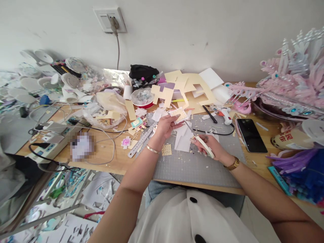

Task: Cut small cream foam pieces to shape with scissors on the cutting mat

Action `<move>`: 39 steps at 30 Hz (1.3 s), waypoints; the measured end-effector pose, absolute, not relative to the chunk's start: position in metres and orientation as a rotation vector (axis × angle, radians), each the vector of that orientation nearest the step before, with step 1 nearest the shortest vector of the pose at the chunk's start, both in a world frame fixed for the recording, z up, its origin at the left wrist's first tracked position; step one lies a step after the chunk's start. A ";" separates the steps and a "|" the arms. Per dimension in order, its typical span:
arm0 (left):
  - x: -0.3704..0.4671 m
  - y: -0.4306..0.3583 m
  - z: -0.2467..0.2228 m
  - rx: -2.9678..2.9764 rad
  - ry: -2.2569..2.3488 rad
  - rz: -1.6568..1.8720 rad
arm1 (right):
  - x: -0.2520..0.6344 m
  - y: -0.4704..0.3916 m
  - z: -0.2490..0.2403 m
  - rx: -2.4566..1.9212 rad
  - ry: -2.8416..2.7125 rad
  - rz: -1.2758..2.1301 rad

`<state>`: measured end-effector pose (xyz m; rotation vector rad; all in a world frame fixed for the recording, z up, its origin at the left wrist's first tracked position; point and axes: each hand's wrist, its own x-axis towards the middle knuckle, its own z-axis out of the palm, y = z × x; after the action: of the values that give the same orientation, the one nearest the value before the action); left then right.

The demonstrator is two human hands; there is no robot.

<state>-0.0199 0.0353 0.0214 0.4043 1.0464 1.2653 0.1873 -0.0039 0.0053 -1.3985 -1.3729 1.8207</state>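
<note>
Between the fingers and thumb of my left hand (165, 126) is a small cream-coloured card piece (179, 115), raised over the grey cutting mat (202, 172). My right hand (206, 145) is closed around the pale handles of a pair of scissors (204, 144). The scissor blades point up and left, their tips close to the card's lower right edge; I cannot tell whether they touch it. White paper pieces (184, 138) lie beneath. A small tan card with a line pattern (166, 150) rests on the mat, and a metal ruler (141, 141) lies left of my left wrist.
Cut cream card sheets (202, 91) pile up at the back. To the right are a black phone (251, 135), a glue gun (226, 116), a drink cup (291, 139) and pink tiaras (291, 84). A power strip (54, 143) with trailing cables sits on the left.
</note>
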 end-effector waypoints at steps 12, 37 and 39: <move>-0.020 0.035 0.021 0.411 1.023 1.233 | 0.188 -0.005 0.002 -1.415 -1.438 1.769; -0.024 0.038 0.022 0.364 1.031 1.321 | 0.190 -0.005 0.012 -1.378 -1.475 1.813; -0.024 0.038 0.022 0.367 1.027 1.329 | 0.190 -0.006 0.015 -1.354 -1.489 1.823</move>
<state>-0.0244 0.0381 0.0216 0.3673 1.0272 1.3285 0.1902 -0.0063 0.0150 -1.3540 -1.4890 1.8227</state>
